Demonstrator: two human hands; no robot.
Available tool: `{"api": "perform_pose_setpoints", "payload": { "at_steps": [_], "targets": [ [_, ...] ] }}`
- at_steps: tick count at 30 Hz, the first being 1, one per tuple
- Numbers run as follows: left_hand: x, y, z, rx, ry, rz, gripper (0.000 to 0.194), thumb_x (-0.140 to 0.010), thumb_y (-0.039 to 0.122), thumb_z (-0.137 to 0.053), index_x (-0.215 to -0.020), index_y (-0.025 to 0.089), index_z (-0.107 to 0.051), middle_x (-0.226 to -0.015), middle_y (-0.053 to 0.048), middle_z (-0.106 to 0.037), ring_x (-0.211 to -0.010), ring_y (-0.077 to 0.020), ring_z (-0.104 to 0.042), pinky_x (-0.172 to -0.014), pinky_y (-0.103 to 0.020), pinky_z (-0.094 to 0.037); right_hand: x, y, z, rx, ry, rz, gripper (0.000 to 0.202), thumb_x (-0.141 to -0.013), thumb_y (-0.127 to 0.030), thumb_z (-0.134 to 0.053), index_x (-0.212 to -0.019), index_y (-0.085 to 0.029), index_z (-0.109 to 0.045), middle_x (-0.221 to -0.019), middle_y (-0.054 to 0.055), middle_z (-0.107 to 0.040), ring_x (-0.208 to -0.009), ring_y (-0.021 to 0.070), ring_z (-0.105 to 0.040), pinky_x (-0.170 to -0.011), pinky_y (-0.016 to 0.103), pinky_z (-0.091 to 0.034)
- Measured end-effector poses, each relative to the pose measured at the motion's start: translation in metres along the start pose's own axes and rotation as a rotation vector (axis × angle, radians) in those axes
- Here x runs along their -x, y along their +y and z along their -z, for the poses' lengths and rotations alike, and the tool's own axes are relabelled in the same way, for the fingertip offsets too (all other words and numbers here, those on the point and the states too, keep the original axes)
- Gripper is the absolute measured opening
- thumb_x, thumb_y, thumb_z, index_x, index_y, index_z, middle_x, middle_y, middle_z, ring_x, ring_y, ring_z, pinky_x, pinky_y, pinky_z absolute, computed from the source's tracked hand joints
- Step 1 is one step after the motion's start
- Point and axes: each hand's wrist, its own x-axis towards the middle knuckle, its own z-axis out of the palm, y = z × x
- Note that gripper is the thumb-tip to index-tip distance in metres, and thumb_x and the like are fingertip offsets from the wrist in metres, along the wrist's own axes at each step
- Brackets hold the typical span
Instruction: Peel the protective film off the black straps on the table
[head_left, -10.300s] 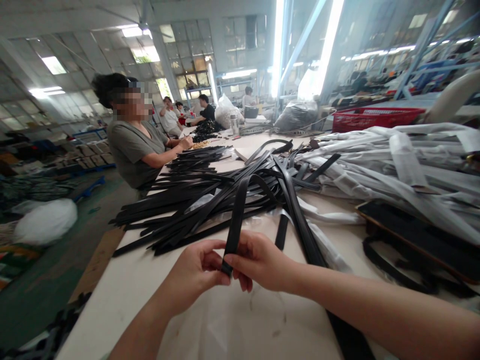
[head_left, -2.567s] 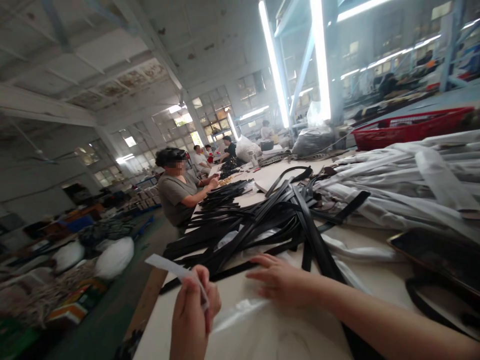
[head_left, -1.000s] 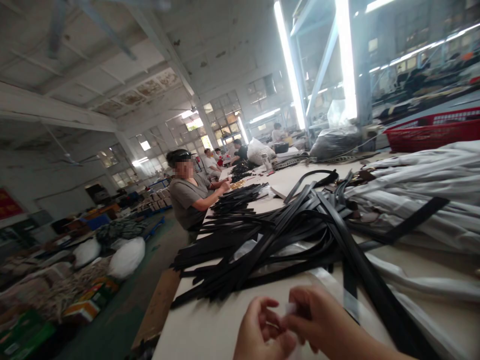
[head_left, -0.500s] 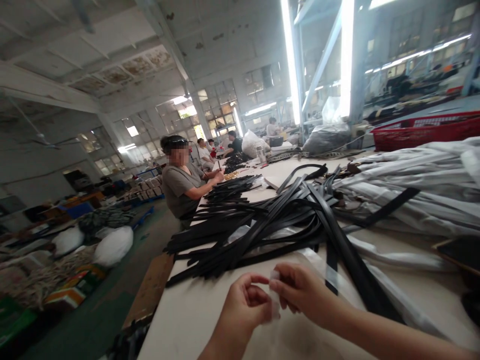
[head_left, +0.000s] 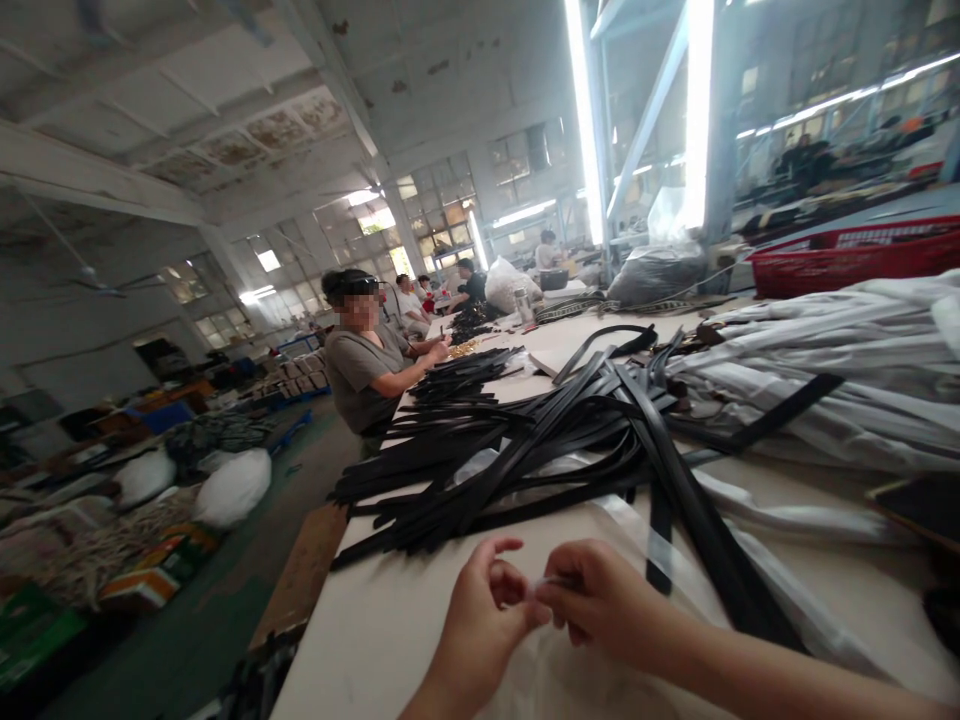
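Having drawn together from their spread of seconds earlier, when the left held a pale strip out to the side, a worker's two hands now meet above the near edge of a white table (head_left: 397, 620). The right hand (head_left: 611, 605) has its grip closed, thumb against bent forefinger, on a small whitish film piece (head_left: 537, 586) held just clear of the tabletop. The left hand (head_left: 476, 620) is loosely curled, its forefinger lifted and its thumb tip close against the same piece; whether its grip has hold of it cannot be told. Just beyond the hands spreads a heap of black straps (head_left: 502, 485), with a long black strap bundle (head_left: 694, 490) running down past the right forearm. A clear plastic strip (head_left: 671, 555) lies beside that bundle. At right are white-wrapped strips (head_left: 847, 345), crossed by one black strap (head_left: 787, 418), with a red basket (head_left: 855, 258) behind them. Across the heap, at the table's left side, a co-worker in a grey-brown shirt (head_left: 367, 365) bends both arms over the tabletop.
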Motion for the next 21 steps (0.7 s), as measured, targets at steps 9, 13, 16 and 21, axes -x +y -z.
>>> {"api": "perform_pose_setpoints", "payload": {
  "at_steps": [9,13,16,21],
  "targets": [
    [0.004,0.0,-0.003,-0.05,0.074,-0.113,0.062,-0.059,0.0,-0.055,-0.119,0.015,-0.055,-0.078,-0.003,-0.07,-0.072,-0.0195,-0.066,-0.062,-0.027,-0.049,0.001,-0.01,-0.003,-0.188,-0.199,-0.053,0.038,-0.073,-0.048,-0.064,-0.062,-0.011,-0.062,-0.054,0.002,-0.058,-0.05,0.0106,-0.057,-0.052,0.021,-0.045],
    [0.001,-0.003,0.002,-0.121,0.203,-0.192,0.048,-0.066,0.007,-0.057,-0.113,0.016,-0.062,-0.079,-0.005,-0.074,-0.075,-0.0223,-0.069,-0.072,-0.032,-0.052,-0.003,-0.014,-0.001,-0.313,-0.326,-0.038,0.03,-0.064,-0.037,-0.074,-0.082,-0.013,-0.07,-0.077,0.005,-0.067,-0.068,0.012,-0.063,-0.063,0.021,-0.048],
    [0.0,0.002,0.013,-0.146,0.266,-0.204,0.039,-0.067,0.013,-0.063,-0.106,0.016,-0.066,-0.076,-0.006,-0.075,-0.075,-0.0245,-0.069,-0.078,-0.035,-0.049,-0.01,-0.018,0.002,-0.201,-0.33,-0.079,0.027,-0.067,-0.032,-0.07,-0.088,-0.014,-0.07,-0.086,0.007,-0.069,-0.073,0.0148,-0.065,-0.064,0.023,-0.049],
    [-0.014,0.003,0.048,-0.092,0.456,-0.227,0.037,-0.06,0.018,-0.071,-0.096,0.012,-0.064,-0.057,-0.001,-0.067,-0.059,-0.0222,-0.063,-0.064,-0.031,-0.045,-0.04,-0.037,0.005,0.79,0.01,0.219,0.021,-0.082,-0.017,-0.049,-0.086,-0.015,-0.069,-0.083,0.01,-0.069,-0.079,0.0198,-0.064,-0.071,0.029,-0.047]
  ]
}}
